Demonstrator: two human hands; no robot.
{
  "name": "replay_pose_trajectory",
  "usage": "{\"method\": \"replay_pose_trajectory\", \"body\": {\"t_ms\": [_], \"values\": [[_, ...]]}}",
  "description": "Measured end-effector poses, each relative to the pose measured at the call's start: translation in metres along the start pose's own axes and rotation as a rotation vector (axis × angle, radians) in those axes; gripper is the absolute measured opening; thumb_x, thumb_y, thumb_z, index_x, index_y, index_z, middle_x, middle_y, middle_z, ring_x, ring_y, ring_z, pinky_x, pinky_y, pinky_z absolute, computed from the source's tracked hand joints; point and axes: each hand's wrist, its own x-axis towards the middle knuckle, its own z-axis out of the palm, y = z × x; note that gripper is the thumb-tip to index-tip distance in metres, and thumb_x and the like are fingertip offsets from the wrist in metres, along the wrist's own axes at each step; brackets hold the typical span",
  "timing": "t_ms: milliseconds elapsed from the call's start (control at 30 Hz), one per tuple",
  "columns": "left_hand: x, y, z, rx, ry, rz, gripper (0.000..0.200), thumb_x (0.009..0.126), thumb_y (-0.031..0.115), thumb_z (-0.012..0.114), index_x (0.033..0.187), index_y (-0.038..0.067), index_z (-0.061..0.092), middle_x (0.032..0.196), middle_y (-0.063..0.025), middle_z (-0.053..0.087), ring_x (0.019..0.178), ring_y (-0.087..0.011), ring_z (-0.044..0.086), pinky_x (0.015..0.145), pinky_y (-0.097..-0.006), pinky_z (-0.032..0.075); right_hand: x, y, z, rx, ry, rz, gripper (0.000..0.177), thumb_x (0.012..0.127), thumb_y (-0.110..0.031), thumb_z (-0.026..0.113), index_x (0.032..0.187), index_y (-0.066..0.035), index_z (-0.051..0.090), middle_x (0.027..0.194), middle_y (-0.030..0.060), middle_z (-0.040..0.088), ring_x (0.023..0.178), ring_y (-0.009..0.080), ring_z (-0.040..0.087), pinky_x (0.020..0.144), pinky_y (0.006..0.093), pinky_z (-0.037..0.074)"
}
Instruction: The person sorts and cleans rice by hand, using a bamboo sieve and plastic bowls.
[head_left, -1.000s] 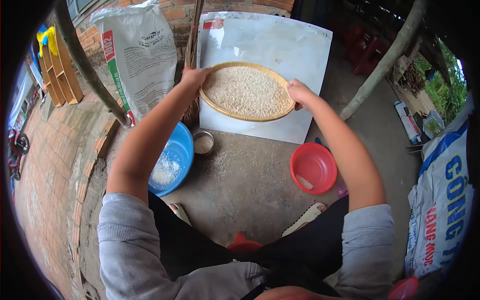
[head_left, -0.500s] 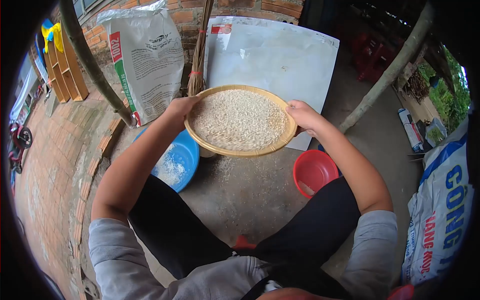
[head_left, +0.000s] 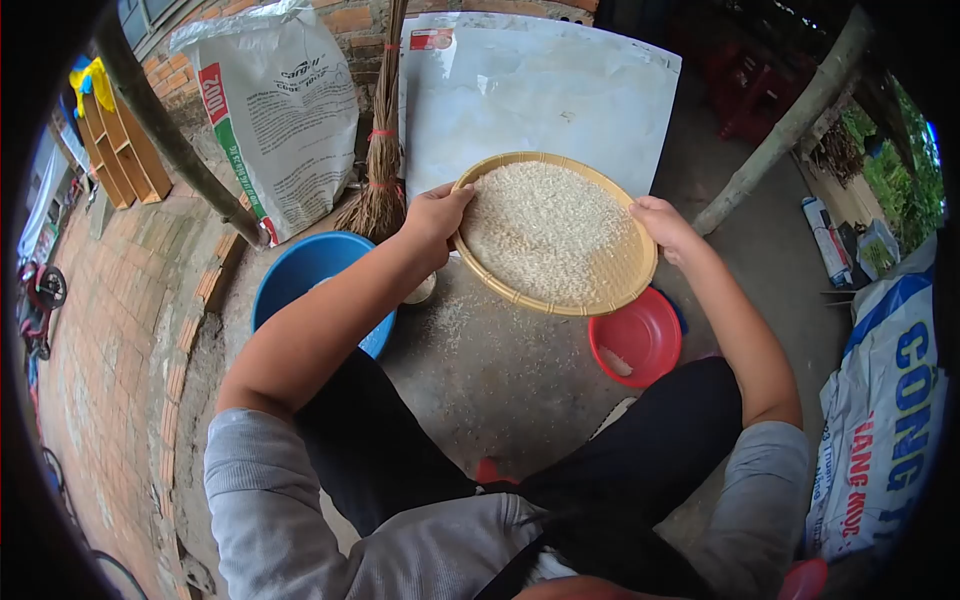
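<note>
A round woven winnowing basket (head_left: 632,277) hangs in the air in front of me, tilted down toward the right. Whitish rice grains (head_left: 545,225) cover most of its bottom, leaving bare weave at the lower right. My left hand (head_left: 440,220) is closed on the basket's left rim. Gripping the right rim is my right hand (head_left: 665,228), thumb on top. Just below the basket's right side stands a red basin (head_left: 650,340) with a few grains inside. A blue basin (head_left: 285,285) sits on the left, partly hidden by my left forearm.
Scattered grains lie on the concrete floor (head_left: 480,370). A straw broom (head_left: 382,170) leans beside a white panel (head_left: 540,90). Printed sacks stand left (head_left: 280,130) and right (head_left: 880,400). Slanting poles rise at left (head_left: 170,130) and right (head_left: 780,130).
Both hands have carried the basket to the right, and it now tilts down to the right, above the red basin's edge. The grains have shifted, baring weave at the lower right.
</note>
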Motion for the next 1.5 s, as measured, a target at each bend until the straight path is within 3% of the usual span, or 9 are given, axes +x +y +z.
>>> {"method": "replay_pose_trajectory", "body": {"t_ms": [167,300,500,600,833,1000,1100,1233,1500], "values": [[0.010,0.030,-0.019,0.038,-0.175,-0.236,0.025,0.086,0.015,0.054,0.102,-0.004,0.058,0.085,-0.0167,0.063,0.068,-0.0251,0.064,0.062,-0.0380,0.056,-0.048,-0.033,0.037,0.014,-0.088,0.153,0.029,0.092,-0.023,0.042,0.106,0.002,0.044,0.091,0.0149,0.058,0.073,0.0234,0.062,0.060,0.0389,0.053],[0.013,-0.013,0.017,0.038,-0.017,0.059,0.024,0.085,0.013,0.057,0.103,-0.002,0.060,0.086,-0.0112,0.063,0.073,-0.0171,0.061,0.070,-0.0294,0.050,-0.017,0.000,0.014,-0.175,0.108,0.018,0.027,0.090,-0.019,0.042,0.106,0.004,0.044,0.091,0.0137,0.058,0.077,0.0226,0.061,0.060,0.0381,0.053],[0.028,0.027,-0.022,0.102,-0.172,-0.173,0.022,0.086,0.014,0.055,0.101,-0.002,0.058,0.082,-0.0133,0.062,0.063,-0.0210,0.063,0.058,-0.0338,0.056,-0.054,-0.049,0.040,-0.044,0.017,0.091,0.027,0.091,-0.023,0.045,0.106,0.000,0.046,0.093,0.0112,0.059,0.080,0.0202,0.061,0.066,0.0353,0.051],[0.014,0.002,0.008,-0.007,-0.039,-0.010,0.024,0.086,0.012,0.055,0.105,-0.002,0.058,0.087,-0.0112,0.062,0.074,-0.0182,0.061,0.065,-0.0312,0.052,-0.016,-0.013,0.004,-0.134,0.103,0.017,0.024,0.089,-0.018,0.047,0.104,0.001,0.051,0.091,0.0106,0.060,0.079,0.0180,0.060,0.070,0.0303,0.048],[0.022,0.026,-0.022,0.061,-0.203,-0.241,0.020,0.087,0.013,0.052,0.098,-0.002,0.059,0.084,-0.0153,0.062,0.069,-0.0252,0.064,0.060,-0.0371,0.056,-0.045,-0.035,0.036,0.006,-0.082,0.144,0.026,0.088,-0.017,0.048,0.107,0.000,0.044,0.095,0.0122,0.057,0.085,0.0228,0.061,0.070,0.0422,0.051],[0.016,-0.005,0.007,-0.029,-0.072,-0.021,0.025,0.086,0.013,0.055,0.107,-0.001,0.058,0.088,-0.0094,0.062,0.071,-0.0190,0.061,0.063,-0.0323,0.052,-0.013,-0.002,0.004,-0.024,0.064,0.089,0.024,0.086,-0.012,0.047,0.105,0.003,0.052,0.094,0.0127,0.061,0.084,0.0199,0.061,0.071,0.0324,0.050],[-0.008,0.001,0.016,-0.022,-0.047,0.015,0.025,0.087,0.013,0.053,0.106,-0.003,0.057,0.090,-0.0115,0.061,0.071,-0.0198,0.061,0.063,-0.0335,0.053,-0.014,-0.005,0.001,-0.181,0.056,0.066,0.023,0.087,-0.013,0.048,0.104,0.001,0.051,0.093,0.0124,0.060,0.084,0.0205,0.061,0.071,0.0350,0.050],[0.014,0.034,-0.025,0.066,-0.175,-0.284,0.024,0.089,0.009,0.046,0.107,-0.006,0.051,0.089,-0.0184,0.062,0.077,-0.0280,0.065,0.066,-0.0406,0.056,-0.053,-0.044,0.037,0.047,-0.075,0.128,0.025,0.087,-0.017,0.049,0.105,0.000,0.047,0.096,0.0117,0.058,0.083,0.0222,0.061,0.070,0.0398,0.051],[-0.024,0.015,0.008,-0.009,-0.082,0.038,0.025,0.087,0.015,0.053,0.105,-0.003,0.055,0.090,-0.0113,0.060,0.073,-0.0196,0.062,0.065,-0.0338,0.054,-0.001,0.003,-0.004,-0.017,-0.022,0.044,0.024,0.085,-0.013,0.049,0.103,0.003,0.048,0.094,0.0143,0.059,0.081,0.0242,0.063,0.066,0.0385,0.053]]}}
